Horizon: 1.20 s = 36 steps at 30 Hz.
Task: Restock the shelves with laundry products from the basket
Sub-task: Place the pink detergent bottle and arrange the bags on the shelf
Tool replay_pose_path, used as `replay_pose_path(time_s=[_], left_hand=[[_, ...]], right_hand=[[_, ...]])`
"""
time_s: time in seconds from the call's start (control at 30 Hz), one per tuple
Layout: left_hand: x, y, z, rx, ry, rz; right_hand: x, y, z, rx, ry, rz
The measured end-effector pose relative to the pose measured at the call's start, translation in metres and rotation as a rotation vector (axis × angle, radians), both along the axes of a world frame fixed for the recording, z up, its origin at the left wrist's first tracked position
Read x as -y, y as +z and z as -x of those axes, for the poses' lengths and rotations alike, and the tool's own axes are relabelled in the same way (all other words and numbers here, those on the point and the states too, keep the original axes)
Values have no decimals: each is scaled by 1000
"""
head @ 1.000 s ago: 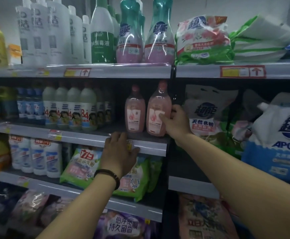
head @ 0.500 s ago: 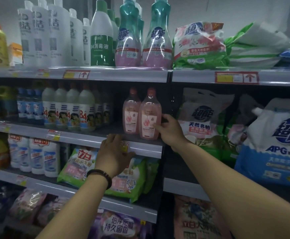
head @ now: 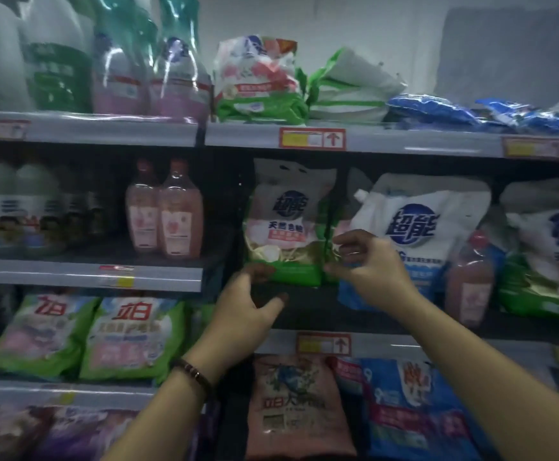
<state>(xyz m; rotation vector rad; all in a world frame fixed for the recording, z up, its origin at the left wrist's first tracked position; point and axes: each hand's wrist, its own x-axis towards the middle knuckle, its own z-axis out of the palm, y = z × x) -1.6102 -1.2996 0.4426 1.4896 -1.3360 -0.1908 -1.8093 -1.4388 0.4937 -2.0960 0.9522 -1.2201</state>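
Bare forearms reach up from the bottom of the frame toward the shelves, the left one wearing a dark beaded bracelet (head: pixel 194 374) at the wrist. The left hand (head: pixel 245 311) is open, fingers curled loosely upward, and hovers just below the bottom left corner of a green-and-white soap flake bag (head: pixel 286 224); whether its fingertips touch the bag is too blurred to tell. The right hand (head: pixel 368 261) is half closed, thumb and fingers pinched near the bag's lower right edge, and it looks to hold nothing else.

Below the hands, the lower shelf carries a pink bag (head: pixel 296 410) and a blue bag (head: pixel 414 410), with a red-framed price tag (head: pixel 323 344) on the shelf edge above them. To the lower left, two green detergent bags (head: pixel 85 334) lean side by side.

The soap flake bag stands upright on the middle shelf (head: pixel 304 314), in the right-hand bay. Just beside it to the right is a large white-and-blue spouted pouch (head: pixel 418 227), and in front of that pouch's right side stands a pink bottle (head: pixel 469 277). In the left bay on the same level, two pink bottles (head: pixel 165 214) stand touching each other near the shelf's right end.

Farthest up, the top shelf (head: pixel 404 141) holds tall teal-capped bottles (head: pixel 158 61), a green-and-white bag (head: pixel 258 81), and flat blue packs (head: pixel 471 111).
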Motion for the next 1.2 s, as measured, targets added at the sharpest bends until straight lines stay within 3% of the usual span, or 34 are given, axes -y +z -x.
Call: replay_pose_path(time_s=[0.33,0.47,0.7,0.83,1.03,1.2], left_hand=[[96,-27,149,-87,-293,-158],[120,-29,190,-61,-340,-254],[140,-41,221,62,-352,-287],[146,-48,223,50,-382,-289],[147,-47,214,32,-372,-276],[144,-45,210,-18,-384,-247]], right_hand=[[67,-56,180,193,-461,-88],[98,-68,218,143,-590,-134],[111,-89,221,209,-542,-166],[134,-101,204,224,-563,-175],[142,-101,198,97,-641,-244],[123,-96,194,83,-690,-158]])
